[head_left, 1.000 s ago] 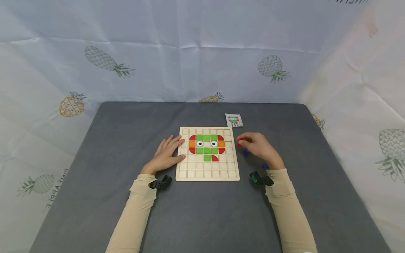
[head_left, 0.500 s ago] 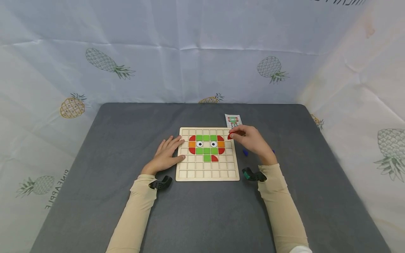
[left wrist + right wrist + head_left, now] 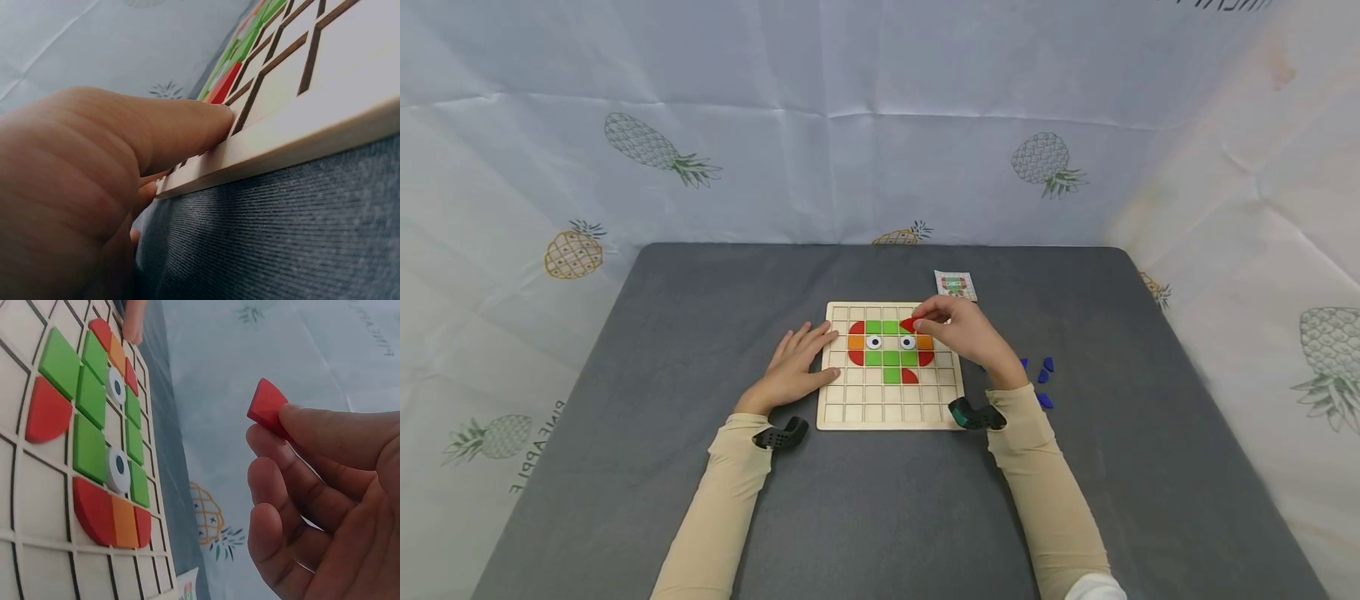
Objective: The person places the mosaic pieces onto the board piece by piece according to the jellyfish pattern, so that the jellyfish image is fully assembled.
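Board [image 3: 891, 423] lay short of far table [image 3: 880, 500] edge, with wide stretches toward left and right edges. Left hand [image 3: 793, 367] rested on board's left edge, fingers spread straight. Right hand [image 3: 958, 329] pinched red tile [image 3: 265, 406], raised over board's far half. Tile: one, wedge-shaped, one side curved. Board bore seven green squares [image 3: 90, 397], five red pieces [image 3: 49, 412], two orange squares [image 3: 125, 522], two eye discs [image 3: 117, 470]. Toward right edge lay at least four blue pieces [image 3: 1042, 376]; toward far edge, one card [image 3: 953, 283].
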Available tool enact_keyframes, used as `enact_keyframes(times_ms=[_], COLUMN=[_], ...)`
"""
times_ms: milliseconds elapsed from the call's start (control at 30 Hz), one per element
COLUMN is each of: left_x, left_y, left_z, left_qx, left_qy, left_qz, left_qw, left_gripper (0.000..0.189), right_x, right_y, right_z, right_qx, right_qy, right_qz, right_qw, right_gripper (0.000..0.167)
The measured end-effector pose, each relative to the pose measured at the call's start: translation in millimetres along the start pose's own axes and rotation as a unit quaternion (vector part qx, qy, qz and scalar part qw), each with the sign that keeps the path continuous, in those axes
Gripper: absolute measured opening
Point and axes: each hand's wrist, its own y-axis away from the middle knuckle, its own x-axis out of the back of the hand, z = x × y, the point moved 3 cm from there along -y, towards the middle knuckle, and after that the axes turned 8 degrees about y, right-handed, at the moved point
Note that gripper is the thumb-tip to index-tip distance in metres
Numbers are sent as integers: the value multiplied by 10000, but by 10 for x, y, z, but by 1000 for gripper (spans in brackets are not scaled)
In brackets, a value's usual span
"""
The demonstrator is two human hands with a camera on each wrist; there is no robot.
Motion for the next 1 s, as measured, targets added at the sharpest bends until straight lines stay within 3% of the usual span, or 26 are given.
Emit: enact_keyframes(times_ms=[400, 1000], left_x=[-8, -27], left_y=[-9, -26], left_z=[-22, -30], left_qx=[16, 105], left_qy=[-59, -152], left_qz=[37, 19], left_qw=[10000, 9998], left_gripper=[71, 70], right_x=[-292, -560], right_y=[-69, -97], right_z=[-112, -144], right_qx=[76, -23], right_qy=[-128, 441], right_qz=[-417, -910], right_qw=[9990, 9949], right_gripper=[11, 12])
